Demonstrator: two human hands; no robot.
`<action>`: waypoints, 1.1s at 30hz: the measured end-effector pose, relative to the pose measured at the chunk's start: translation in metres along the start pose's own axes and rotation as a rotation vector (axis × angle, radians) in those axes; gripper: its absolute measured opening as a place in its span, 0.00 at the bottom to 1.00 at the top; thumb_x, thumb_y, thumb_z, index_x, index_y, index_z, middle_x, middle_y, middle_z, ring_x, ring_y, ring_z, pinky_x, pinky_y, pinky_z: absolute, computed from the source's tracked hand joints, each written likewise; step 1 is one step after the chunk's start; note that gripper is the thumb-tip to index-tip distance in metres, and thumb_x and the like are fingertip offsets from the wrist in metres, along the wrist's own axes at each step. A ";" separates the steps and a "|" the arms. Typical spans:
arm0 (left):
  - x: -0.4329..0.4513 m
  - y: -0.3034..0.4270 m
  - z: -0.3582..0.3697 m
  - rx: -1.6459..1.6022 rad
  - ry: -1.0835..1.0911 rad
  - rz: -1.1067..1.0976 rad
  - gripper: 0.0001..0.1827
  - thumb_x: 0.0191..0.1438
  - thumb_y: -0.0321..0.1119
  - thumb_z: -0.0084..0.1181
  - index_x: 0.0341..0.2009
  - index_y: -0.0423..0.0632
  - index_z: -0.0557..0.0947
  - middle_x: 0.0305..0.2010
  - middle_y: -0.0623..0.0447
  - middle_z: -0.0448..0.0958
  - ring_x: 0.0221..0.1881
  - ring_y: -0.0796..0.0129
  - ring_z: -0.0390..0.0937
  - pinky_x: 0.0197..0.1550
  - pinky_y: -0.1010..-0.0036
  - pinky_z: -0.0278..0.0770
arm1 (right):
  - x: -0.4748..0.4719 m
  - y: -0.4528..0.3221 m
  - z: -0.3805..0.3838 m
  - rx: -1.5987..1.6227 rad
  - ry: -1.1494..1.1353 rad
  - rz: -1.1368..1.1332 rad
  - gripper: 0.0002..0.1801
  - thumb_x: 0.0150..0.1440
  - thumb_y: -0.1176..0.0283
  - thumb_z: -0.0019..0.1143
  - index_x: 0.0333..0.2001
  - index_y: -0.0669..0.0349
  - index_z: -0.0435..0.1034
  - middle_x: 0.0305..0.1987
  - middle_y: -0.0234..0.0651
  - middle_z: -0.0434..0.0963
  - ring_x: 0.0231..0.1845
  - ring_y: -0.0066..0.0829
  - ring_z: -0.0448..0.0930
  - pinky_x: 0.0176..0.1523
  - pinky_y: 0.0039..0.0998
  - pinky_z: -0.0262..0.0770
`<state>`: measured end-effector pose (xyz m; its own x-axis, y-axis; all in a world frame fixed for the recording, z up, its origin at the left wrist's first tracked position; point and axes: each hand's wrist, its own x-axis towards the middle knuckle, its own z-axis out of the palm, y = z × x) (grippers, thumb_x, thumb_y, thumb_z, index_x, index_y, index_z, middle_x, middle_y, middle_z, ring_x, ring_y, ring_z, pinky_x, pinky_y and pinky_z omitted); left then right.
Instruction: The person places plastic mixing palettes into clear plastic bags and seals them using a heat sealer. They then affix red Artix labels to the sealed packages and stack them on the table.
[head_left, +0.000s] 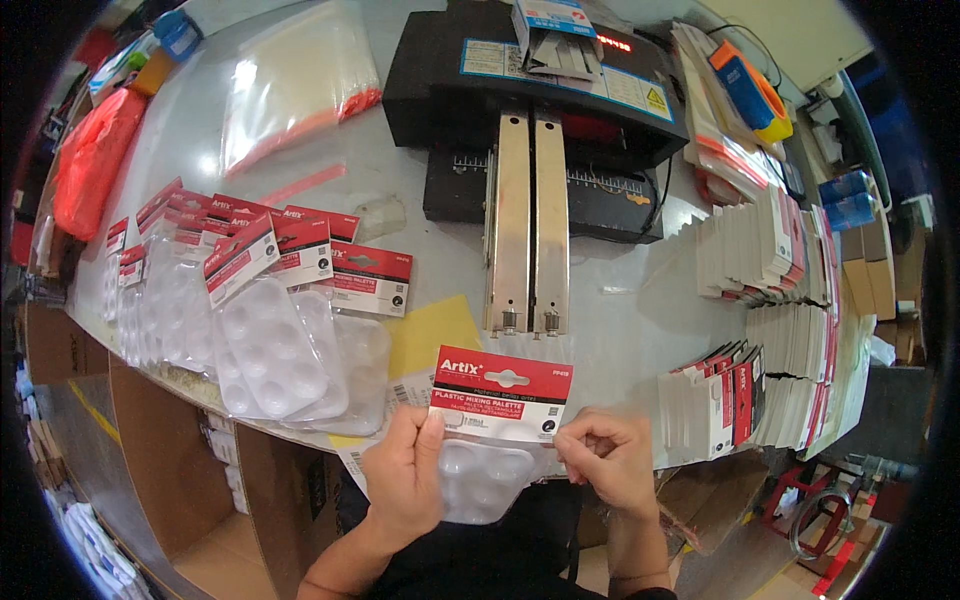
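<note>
A bagged white plastic mixing palette (484, 480) with a red, black and white header card (499, 394) is held up at the table's front edge. My left hand (409, 469) grips its left side, thumb on the card. At the card's lower right corner, my right hand (604, 454) has its fingers curled, thumb and forefinger pinched by the edge; whether they hold the corner cannot be told. Several carded palettes (274, 349) lie overlapping to the left. Folded header cards (720, 405) stand in stacks on the right.
A black machine (536, 90) with two metal rails (529, 225) stands at the back centre, an open small box (559, 41) on top. Clear plastic bags (300, 82) lie back left, near a red-orange bag (97, 161). A blue and orange tape dispenser (750, 90) is back right. Cardboard boxes (187, 465) stand below the table.
</note>
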<state>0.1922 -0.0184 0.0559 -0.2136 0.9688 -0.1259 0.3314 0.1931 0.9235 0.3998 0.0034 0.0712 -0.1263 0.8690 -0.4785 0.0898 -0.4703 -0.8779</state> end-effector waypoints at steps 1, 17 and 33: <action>0.002 -0.001 0.002 0.030 -0.038 -0.010 0.11 0.62 0.34 0.45 0.33 0.38 0.73 0.21 0.46 0.72 0.23 0.62 0.70 0.29 0.71 0.68 | 0.001 0.001 0.002 0.085 0.007 0.063 0.06 0.52 0.77 0.58 0.27 0.70 0.74 0.20 0.29 0.73 0.17 0.15 0.72 0.20 0.17 0.65; 0.059 -0.029 0.037 -0.054 0.000 0.068 0.16 0.65 0.39 0.37 0.32 0.41 0.70 0.26 0.44 0.71 0.28 0.53 0.69 0.33 0.65 0.67 | 0.058 0.014 0.016 0.151 0.283 -0.139 0.07 0.56 0.75 0.56 0.32 0.69 0.75 0.23 0.31 0.76 0.18 0.17 0.72 0.23 0.19 0.67; 0.041 -0.027 0.041 0.615 0.027 0.384 0.11 0.47 0.34 0.61 0.33 0.44 0.76 0.44 0.44 0.68 0.44 0.53 0.69 0.43 0.64 0.68 | -0.024 0.020 -0.140 -0.704 0.917 -0.198 0.35 0.45 0.71 0.69 0.55 0.71 0.65 0.47 0.48 0.78 0.44 0.28 0.78 0.51 0.27 0.70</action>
<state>0.2124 0.0226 0.0110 0.0020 0.9832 0.1824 0.8428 -0.0999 0.5290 0.5430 -0.0055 0.0683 0.5342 0.8382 0.1099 0.7116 -0.3757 -0.5937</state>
